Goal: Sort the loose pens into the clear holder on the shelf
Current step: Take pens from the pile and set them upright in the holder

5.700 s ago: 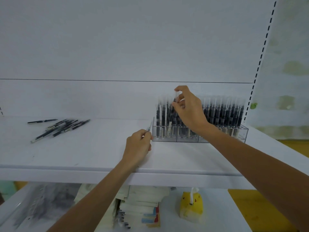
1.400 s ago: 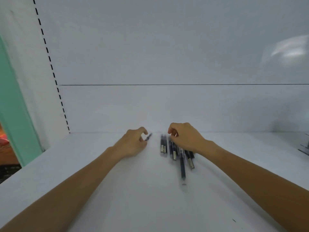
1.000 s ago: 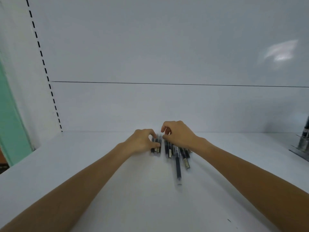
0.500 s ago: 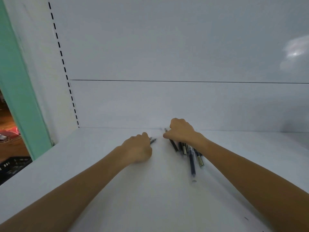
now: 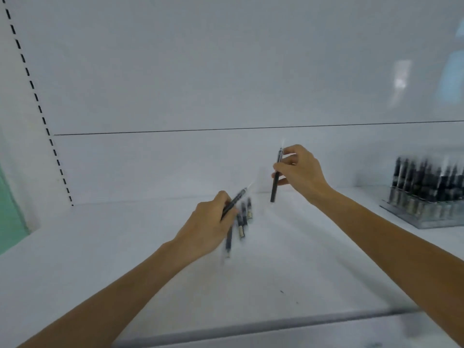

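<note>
Plainly the danger lies at the clear holder (image 5: pixel 426 199), crowded at the right end of the shelf (image 5: pixel 100 247) — a careless push could topple neighbours; the right hand (image 5: pixel 300 172) has fingers clamped on the upright pen (image 5: pixel 276 179), clear end up; the left hand (image 5: pixel 207 231) grips the slanted pen (image 5: pixel 234 202) in curled fingers — aimed up and rightward — above loose pens (image 5: pixel 242 219) lying flat

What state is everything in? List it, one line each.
Left hand, grips a tilted pen.
Right hand, holds a near-vertical pen above the shelf.
Loose pens, lying on the shelf beside the left hand.
Holder, standing at right, stocked with upright pens.
</note>
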### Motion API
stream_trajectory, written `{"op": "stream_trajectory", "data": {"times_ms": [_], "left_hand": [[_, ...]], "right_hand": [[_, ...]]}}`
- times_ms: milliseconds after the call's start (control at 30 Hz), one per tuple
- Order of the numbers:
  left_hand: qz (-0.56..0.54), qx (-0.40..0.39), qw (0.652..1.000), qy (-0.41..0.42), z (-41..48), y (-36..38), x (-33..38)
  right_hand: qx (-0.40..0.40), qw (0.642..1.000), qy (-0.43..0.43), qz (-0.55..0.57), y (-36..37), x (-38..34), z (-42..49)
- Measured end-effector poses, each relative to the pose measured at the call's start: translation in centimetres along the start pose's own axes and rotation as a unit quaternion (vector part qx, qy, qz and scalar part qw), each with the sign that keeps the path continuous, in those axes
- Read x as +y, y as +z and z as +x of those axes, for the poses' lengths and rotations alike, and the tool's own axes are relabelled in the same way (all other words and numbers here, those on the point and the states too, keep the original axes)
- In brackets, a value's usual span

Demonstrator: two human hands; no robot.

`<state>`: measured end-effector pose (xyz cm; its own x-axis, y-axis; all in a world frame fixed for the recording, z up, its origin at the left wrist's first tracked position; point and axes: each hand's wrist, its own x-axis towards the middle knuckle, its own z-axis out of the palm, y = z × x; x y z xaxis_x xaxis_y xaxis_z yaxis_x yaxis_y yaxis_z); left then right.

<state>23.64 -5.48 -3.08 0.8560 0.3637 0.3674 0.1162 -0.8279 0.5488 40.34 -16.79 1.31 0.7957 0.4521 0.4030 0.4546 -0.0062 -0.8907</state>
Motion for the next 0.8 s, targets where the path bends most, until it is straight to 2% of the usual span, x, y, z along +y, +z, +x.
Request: {"op": "stream_trajectory", "data": {"times_ms": [167, 267, 367, 600, 700, 800], "left_hand": [[-0.073, -0.022, 0.994, 0.074, 1.9, 7.5, 9.2], [-0.061, -0.066, 0.989, 0.115, 2.7, 12.6, 14.6], [-0.046, -0.066, 0.985, 0.154, 3.3, 17.3, 20.1], [-0.080, -0.037, 0.977, 0.192, 3.7, 26.9, 30.1], [-0.099, -0.043, 0.979, 0.173, 3.8, 29.1, 32.5], [-0.134, -0.045, 0.979, 0.148, 4.4, 29.9, 33.6]], "right_hand": [[0.022, 0.992, -0.049, -0.115, -11.3, 1.7, -2.7], [0.044, 0.978, -0.062, -0.196, -19.5, 2.8, -4.2], [0.073, 0.966, -0.043, -0.244, -27.5, 4.1, -5.9], [0.114, 0.971, 0.008, -0.210, -41.8, 6.8, -10.1], [0.125, 0.973, 0.018, -0.191, -45.3, 7.0, -10.6], [0.149, 0.978, -0.014, -0.145, -46.7, 7.8, -10.5]]}}
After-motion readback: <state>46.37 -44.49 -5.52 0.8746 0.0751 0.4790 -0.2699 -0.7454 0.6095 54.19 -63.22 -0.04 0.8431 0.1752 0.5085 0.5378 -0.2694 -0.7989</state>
